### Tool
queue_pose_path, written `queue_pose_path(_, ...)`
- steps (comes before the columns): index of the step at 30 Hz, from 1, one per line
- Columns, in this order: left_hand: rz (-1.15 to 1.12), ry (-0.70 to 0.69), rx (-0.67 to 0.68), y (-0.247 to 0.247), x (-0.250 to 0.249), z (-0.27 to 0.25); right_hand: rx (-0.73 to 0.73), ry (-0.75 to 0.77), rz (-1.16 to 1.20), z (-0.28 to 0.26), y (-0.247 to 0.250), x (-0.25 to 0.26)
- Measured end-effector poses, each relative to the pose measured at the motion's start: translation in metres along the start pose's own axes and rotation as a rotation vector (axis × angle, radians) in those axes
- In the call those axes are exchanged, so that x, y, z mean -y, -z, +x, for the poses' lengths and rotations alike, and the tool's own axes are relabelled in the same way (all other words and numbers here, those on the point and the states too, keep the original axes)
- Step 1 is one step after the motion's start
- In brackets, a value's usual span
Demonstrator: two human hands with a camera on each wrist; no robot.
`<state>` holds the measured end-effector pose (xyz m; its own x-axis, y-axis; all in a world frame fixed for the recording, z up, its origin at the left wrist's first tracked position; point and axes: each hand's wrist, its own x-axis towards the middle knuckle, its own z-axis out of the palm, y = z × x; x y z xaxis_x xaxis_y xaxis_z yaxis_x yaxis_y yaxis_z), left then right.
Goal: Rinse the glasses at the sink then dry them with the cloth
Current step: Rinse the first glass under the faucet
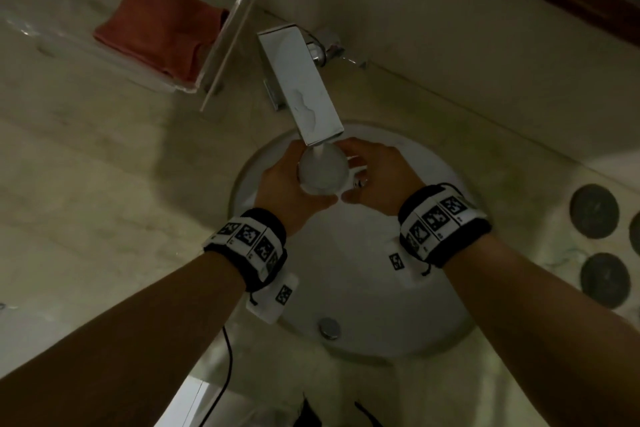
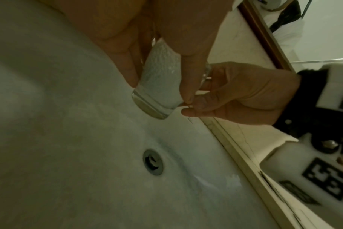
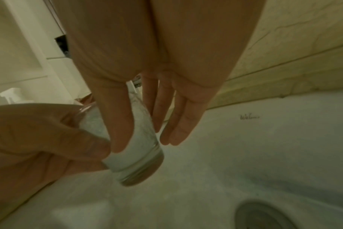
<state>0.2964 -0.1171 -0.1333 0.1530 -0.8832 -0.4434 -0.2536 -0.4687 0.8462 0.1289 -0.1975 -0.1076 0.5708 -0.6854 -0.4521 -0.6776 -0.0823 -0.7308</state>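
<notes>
A clear glass (image 1: 323, 172) frothing white with water is held under the spout of the chrome faucet (image 1: 301, 87), over the round white sink (image 1: 398, 288). My left hand (image 1: 284, 180) grips the glass from the left, its fingers (image 2: 188, 69) wrapped down the wall of the glass (image 2: 159, 80). From the right, my right hand (image 1: 374, 177) holds it too, thumb on the front of the glass (image 3: 141, 147) and long fingers (image 3: 172, 124) behind it. The folded red cloth (image 1: 162, 28) lies in a clear tray (image 1: 239, 10) at the back left.
The sink drain (image 1: 329, 328) lies below the hands. Two dark round coasters (image 1: 594, 215) sit on the marble counter to the right. A wall and a dark wooden frame run along the back. A white spray bottle (image 3: 10, 94) stands far left.
</notes>
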Motion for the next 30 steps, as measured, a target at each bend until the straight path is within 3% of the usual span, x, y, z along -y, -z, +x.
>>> queue_pose_path(6, -0.166, 0.088, 0.046, 0.004, -0.001, 0.001, -0.006, -0.020, 0.036, -0.001, -0.005, -0.001)
queue_pose_path(10, -0.116, 0.147, 0.102, 0.005, 0.003, 0.004, 0.061, -0.125, 0.064, -0.004, -0.005, -0.003)
queue_pose_path(13, -0.277, 0.298, 0.158, -0.001, 0.004, 0.005, 0.096, -0.250, 0.053, -0.004, -0.009, -0.009)
queue_pose_path(19, -0.152, 0.506, 0.136, -0.008, 0.011, 0.015, 0.084, -0.407, 0.196, 0.000, -0.019, -0.005)
queue_pose_path(26, -0.300, 0.523, 0.094, -0.004, -0.002, 0.022, -0.063, -0.377, 0.198, 0.013, -0.018, 0.001)
queue_pose_path(30, -0.428, 0.478, 0.098, 0.000, -0.006, 0.023, -0.030, -0.343, 0.137, 0.017, -0.016, 0.002)
